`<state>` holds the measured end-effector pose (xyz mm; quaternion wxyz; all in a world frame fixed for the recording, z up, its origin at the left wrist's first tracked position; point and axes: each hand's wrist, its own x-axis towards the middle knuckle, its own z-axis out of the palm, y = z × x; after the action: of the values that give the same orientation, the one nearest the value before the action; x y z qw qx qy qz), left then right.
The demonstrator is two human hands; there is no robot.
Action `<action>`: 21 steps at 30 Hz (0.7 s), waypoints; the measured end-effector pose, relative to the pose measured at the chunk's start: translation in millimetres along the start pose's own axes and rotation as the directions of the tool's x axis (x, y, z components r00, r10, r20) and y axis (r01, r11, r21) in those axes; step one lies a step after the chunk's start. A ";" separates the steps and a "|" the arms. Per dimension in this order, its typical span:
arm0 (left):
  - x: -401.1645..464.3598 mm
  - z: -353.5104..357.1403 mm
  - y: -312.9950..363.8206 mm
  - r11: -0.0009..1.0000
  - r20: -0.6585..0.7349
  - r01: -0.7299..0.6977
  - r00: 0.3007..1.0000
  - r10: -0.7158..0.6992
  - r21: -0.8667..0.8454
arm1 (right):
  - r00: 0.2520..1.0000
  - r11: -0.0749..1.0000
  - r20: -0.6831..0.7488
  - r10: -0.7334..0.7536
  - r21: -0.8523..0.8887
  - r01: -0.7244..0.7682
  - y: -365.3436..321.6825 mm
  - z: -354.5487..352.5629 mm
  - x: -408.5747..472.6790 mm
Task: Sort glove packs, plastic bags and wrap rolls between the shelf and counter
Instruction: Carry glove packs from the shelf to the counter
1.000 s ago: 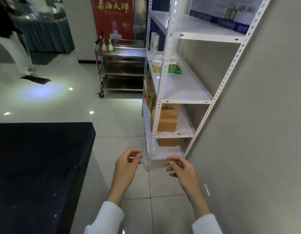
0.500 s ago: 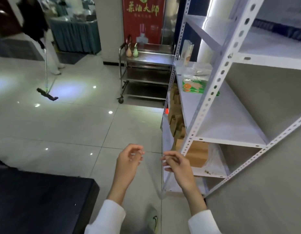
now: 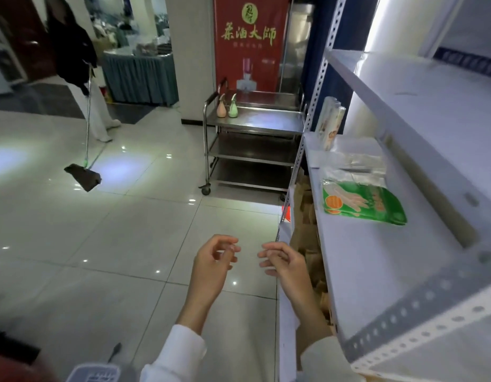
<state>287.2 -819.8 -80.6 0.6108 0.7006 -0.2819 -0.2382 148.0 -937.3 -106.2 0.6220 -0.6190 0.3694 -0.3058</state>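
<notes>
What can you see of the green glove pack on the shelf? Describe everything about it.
The green glove pack is a flat, glossy plastic packet, green with a white panel showing pale gloves and an orange round mark at its left. It lies flat on the white shelf board, slightly askew, its far edge against a heap of clear plastic bags. Neither hand touches it.

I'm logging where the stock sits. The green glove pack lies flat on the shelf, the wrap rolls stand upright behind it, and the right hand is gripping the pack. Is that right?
Not quite. In the head view the right hand grips nothing; it hangs in front of the shelf with fingers loosely curled. The green glove pack does lie flat there, with the wrap rolls upright behind it.
</notes>
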 end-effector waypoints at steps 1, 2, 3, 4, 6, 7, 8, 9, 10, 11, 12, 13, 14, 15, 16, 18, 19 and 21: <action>14.2 4.1 0.6 1.000 0.003 -0.003 1.000 0.003 -0.003 | 1.000 1.000 -0.014 -0.005 0.005 0.005 -1.6 -0.4 14.8; 28.2 8.3 0.5 1.000 0.009 -0.003 1.000 0.003 -0.002 | 0.999 1.000 -0.032 -0.007 0.008 0.007 -3.1 -0.3 29.1; 42.1 12.8 -0.5 1.000 0.021 -0.001 1.000 0.001 0.001 | 0.998 1.000 -0.055 -0.001 0.011 0.002 -3.9 0.6 42.9; 55.8 17.3 -1.6 1.000 0.038 0.000 0.999 0.000 0.007 | 0.996 1.000 -0.087 0.008 0.015 -0.006 -4.2 2.2 56.3; 86.2 26.9 -3.6 1.000 0.079 -0.013 0.997 0.011 0.020 | 0.987 0.999 -0.160 0.024 0.038 -0.018 -3.7 6.5 85.1; 102.8 31.9 -4.8 0.999 0.100 -0.020 0.995 0.017 0.027 | 0.983 0.999 -0.183 0.030 0.042 -0.023 -3.7 8.6 100.6; 120.4 37.5 -5.7 0.999 0.123 -0.029 0.992 0.024 0.036 | 0.981 0.999 -0.193 0.030 0.036 -0.023 -4.0 10.0 116.5; 138.1 43.5 -6.1 0.998 0.150 -0.042 0.988 0.034 0.048 | 0.981 0.999 -0.191 0.025 0.032 -0.019 -5.1 10.4 132.3; 156.3 50.0 -5.9 0.996 0.179 -0.058 0.983 0.046 0.062 | 0.982 0.999 -0.190 0.022 0.033 -0.016 -7.5 10.4 148.7; 174.8 56.5 -5.7 0.995 0.207 -0.071 0.977 0.054 0.074 | 0.979 0.999 -0.201 0.024 0.032 -0.018 -11.0 9.2 164.8; 193.3 63.0 -5.2 0.994 0.234 -0.079 0.971 0.059 0.079 | 0.972 0.999 -0.232 0.027 0.023 -0.022 -15.1 6.9 180.5; 211.8 69.9 -3.7 0.993 0.261 -0.087 0.963 0.064 0.075 | 0.962 1.000 -0.270 0.027 0.016 -0.023 -19.7 3.3 195.0; 229.4 76.7 -1.1 0.993 0.287 -0.097 0.955 0.074 0.068 | 0.954 1.000 -0.299 0.021 0.008 -0.020 -25.3 -0.7 208.0; 245.9 83.4 1.7 0.992 0.312 -0.110 0.946 0.085 0.065 | 0.949 1.000 -0.316 0.016 -0.001 -0.017 -31.1 -4.9 219.7; 261.5 90.4 4.2 0.991 0.339 -0.123 0.936 0.095 0.062 | 0.944 1.000 -0.330 0.010 -0.013 -0.015 -37.0 -9.4 229.8; 289.5 106.6 10.5 0.991 0.399 -0.127 0.912 0.099 0.044 | 0.925 0.999 -0.379 -0.011 -0.038 -0.004 -49.5 -20.1 245.9; 302.2 116.3 13.3 0.992 0.429 -0.122 0.898 0.094 0.037 | 0.909 0.998 -0.415 -0.027 -0.056 0.004 -54.1 -27.0 252.1; 324.5 139.4 17.2 0.993 0.490 -0.116 0.867 0.090 0.024 | 0.869 0.994 -0.489 -0.072 -0.103 0.024 -58.6 -41.4 260.6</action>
<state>427.0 -1144.6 -79.7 0.5131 0.6175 -0.4700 -0.3668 258.6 -1180.9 -67.3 0.4703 -0.5582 0.5137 -0.4510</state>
